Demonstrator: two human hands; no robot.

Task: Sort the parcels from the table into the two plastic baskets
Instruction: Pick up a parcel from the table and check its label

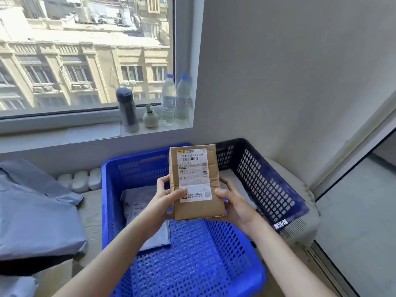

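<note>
1. Holding a brown cardboard parcel (196, 183) upright with both hands, above the bright blue basket (111, 189), label side facing the camera.
2. Gripping the parcel's lower left edge with the left hand (166, 197): thumb lying across the front by the white label, fingers curled behind.
3. Clasping the lower right edge with the right hand (233, 200): thumb on the front edge, fingers wrapped round the back.
4. Showing a printed shipping label (192, 166) with barcodes on the parcel's upper front, plus a second white sticker lower down.
5. Lying flat inside the bright blue basket, on its left part: a grey poly-bag parcel (139, 202), partly hidden by the left forearm.
6. Standing just right of the bright blue basket, touching or nearly touching it: a dark blue basket (263, 179); contents hidden behind the held parcel.
7. Piled left of the bright blue basket: large grey mailer bags (36, 206).
8. Lined up on the windowsill beyond the bright blue basket: a thermos flask (127, 110), a small potted plant (150, 117) and two water bottles (175, 99).
</note>
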